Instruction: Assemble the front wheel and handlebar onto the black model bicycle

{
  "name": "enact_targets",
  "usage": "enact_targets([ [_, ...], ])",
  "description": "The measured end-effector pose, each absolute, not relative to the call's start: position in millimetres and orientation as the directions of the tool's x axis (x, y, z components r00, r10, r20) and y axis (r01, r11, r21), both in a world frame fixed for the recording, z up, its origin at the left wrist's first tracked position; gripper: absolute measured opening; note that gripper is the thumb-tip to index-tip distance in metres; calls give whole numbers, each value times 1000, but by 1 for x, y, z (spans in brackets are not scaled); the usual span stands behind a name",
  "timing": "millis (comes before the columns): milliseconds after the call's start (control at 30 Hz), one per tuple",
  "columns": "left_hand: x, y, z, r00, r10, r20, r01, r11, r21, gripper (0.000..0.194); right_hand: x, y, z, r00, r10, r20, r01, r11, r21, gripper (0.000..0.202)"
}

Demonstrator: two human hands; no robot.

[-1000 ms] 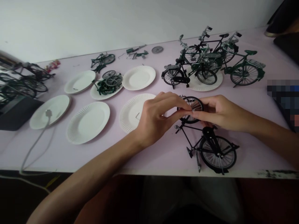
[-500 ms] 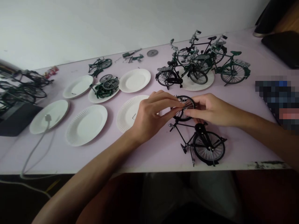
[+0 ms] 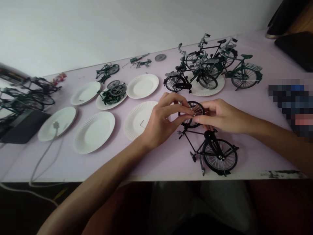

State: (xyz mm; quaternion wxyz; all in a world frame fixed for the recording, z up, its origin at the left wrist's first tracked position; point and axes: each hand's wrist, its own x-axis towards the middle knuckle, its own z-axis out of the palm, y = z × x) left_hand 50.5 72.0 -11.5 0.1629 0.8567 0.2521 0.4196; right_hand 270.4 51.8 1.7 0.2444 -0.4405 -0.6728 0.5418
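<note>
A black model bicycle [image 3: 199,151] lies on its side near the table's front edge, its rear wheel [image 3: 215,161] towards me. Its front wheel [image 3: 199,106] is between my two hands, beside the fork. My left hand [image 3: 168,114] comes from the left with thumb and fingers pinched at the hub. Whatever tiny part is in that pinch is too small to make out. My right hand [image 3: 217,116] grips the front wheel from the right, thumb near the hub and the other fingers partly hidden behind it.
White paper plates [image 3: 94,132] spread over the left and middle, one with a small bent hex key [image 3: 142,124]. Green bicycle parts [image 3: 113,94] fill another plate. Assembled model bicycles [image 3: 245,76] stand at the back right, others [image 3: 26,94] far left. A cable [image 3: 46,147] crosses the left side.
Both hands stay at the front wheel, with the left fingers shifting slightly at the hub. The view has turned slightly, so the plates appear farther right.
</note>
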Motion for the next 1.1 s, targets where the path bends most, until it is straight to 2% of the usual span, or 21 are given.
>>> enact_targets([
  [133, 51, 72, -10, 522, 605, 601, 280, -788, 549, 6, 272, 53, -1, -492, 855, -161, 339, 18, -941, 17],
  [400, 51, 72, -6, 537, 627, 565, 288, -766, 575, 8, 270, 52, 1, -478, 862, -167, 346, 10, -938, 18],
  [1100, 44, 69, 6, 650, 575, 498, 349, -807, 476, 6, 274, 51, 11, -569, 772, -283, 336, -96, -937, 26],
])
